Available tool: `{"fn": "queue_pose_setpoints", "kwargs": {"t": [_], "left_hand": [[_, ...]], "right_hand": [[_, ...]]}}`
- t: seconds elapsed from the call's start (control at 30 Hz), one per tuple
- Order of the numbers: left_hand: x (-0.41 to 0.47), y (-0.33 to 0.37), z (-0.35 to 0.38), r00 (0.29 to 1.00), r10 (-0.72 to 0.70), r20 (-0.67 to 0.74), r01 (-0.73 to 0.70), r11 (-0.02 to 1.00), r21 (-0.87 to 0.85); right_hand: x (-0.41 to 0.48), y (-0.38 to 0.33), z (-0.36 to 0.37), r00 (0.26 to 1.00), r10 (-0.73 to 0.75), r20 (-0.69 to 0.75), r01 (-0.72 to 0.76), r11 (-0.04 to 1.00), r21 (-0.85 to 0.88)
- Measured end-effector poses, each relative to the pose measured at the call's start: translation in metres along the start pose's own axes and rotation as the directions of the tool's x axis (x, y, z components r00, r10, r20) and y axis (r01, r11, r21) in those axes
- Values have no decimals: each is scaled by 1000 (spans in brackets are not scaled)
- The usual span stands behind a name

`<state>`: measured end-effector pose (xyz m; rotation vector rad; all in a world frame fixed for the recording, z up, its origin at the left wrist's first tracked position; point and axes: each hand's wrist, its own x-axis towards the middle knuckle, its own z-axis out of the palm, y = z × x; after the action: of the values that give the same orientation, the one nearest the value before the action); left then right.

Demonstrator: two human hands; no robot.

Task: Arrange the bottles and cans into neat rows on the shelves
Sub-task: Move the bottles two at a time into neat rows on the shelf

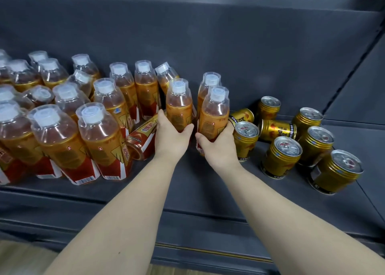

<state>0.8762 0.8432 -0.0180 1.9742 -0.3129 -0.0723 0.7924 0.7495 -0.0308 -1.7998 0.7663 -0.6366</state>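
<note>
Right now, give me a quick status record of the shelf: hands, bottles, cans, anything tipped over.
left hand: gripping one upright bottle
right hand: gripping another upright bottle
bottle group: standing on the left of the shelf, loosely packed, rows uneven
tipped bottle: lying on its side beside the left hand
cans: gold, scattered on the right, not in rows
tipped cans: two on their sides, and
rows done: no
</note>
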Motion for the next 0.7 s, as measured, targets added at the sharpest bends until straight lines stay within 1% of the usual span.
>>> {"fn": "queue_pose_setpoints", "kwargs": {"t": [0.17, 0.3, 0.43, 0.57, 0.7], "left_hand": [[9, 5, 6, 999, -11, -42, 16, 992, 124], [11, 7, 5, 998, -4, -66, 16, 981, 192], [5, 6, -3, 998, 26, -54, -15, 980, 198], [-9, 3, -11, 998, 59, -37, -53, 989, 134], [-27, 4, -19, 998, 63, -22, -60, 991, 121]], "right_hand": [[2, -3, 1, 999, 5, -51, -5, 1000, -3], [2, -7, -2, 998, 13, -61, -17, 998, -64], [1, -8, -5, 998, -10, -67, 2, 992, -124], [-6, -7, -8, 998, -54, -24, 49, 986, -161], [-17, -6, -14, 997, -74, 13, 75, 986, -145]]}}
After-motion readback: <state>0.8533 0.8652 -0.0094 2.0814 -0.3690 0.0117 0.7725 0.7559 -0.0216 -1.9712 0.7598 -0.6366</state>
